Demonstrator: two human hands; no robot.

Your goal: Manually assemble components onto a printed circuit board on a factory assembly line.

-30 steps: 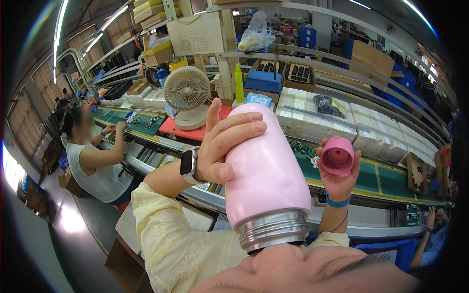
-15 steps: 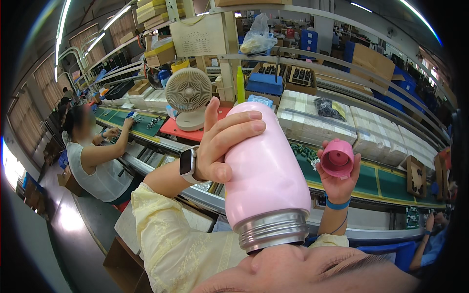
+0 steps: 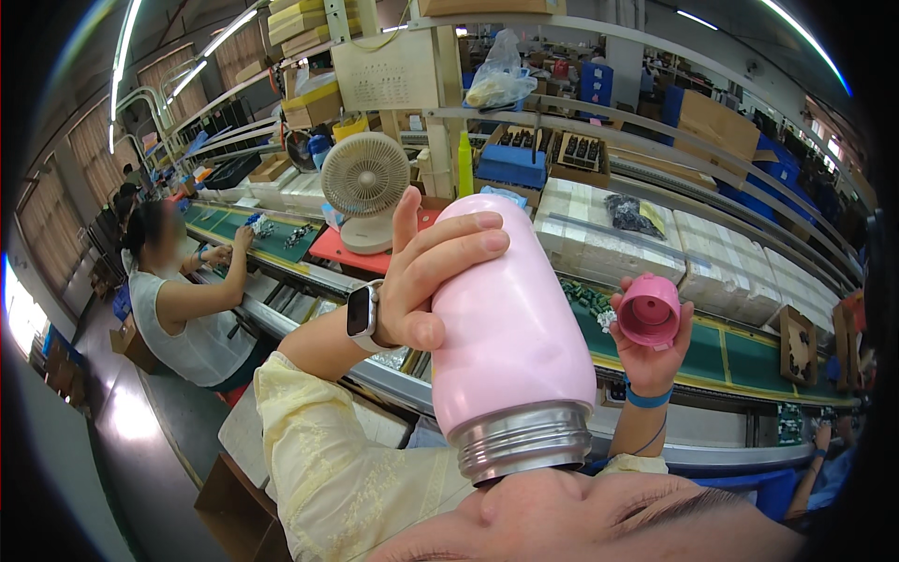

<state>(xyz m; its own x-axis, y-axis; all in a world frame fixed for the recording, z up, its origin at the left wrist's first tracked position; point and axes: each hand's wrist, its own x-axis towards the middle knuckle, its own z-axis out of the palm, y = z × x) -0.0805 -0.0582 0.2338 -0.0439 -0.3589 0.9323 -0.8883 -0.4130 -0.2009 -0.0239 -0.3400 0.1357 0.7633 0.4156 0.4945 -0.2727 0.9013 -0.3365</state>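
A pink insulated bottle (image 3: 510,323) is tipped up in front of me, its base raised and its threaded steel neck pointing down at the lower edge. My left hand (image 3: 426,286) is closed on the bottle's side, with the fingers over its upper part and a white smartwatch (image 3: 361,314) on the wrist. Off to the right, my right hand (image 3: 651,363) holds a darker pink bottle cap (image 3: 649,311), its hollow inside turned toward me. A blue band (image 3: 647,397) circles that wrist. The bottle's opening is hidden.
A conveyor with a green belt (image 3: 740,354) runs across behind my hands, carrying small parts. Beyond it are a white fan (image 3: 365,183), foam blocks (image 3: 599,229) and a cardboard box (image 3: 798,345). A co-worker (image 3: 183,304) sits at the left; another person's arm shows far right.
The surroundings have shifted very slightly right and down in the view. My right hand with the cap sits a touch lower. The bottle and my left hand keep their place.
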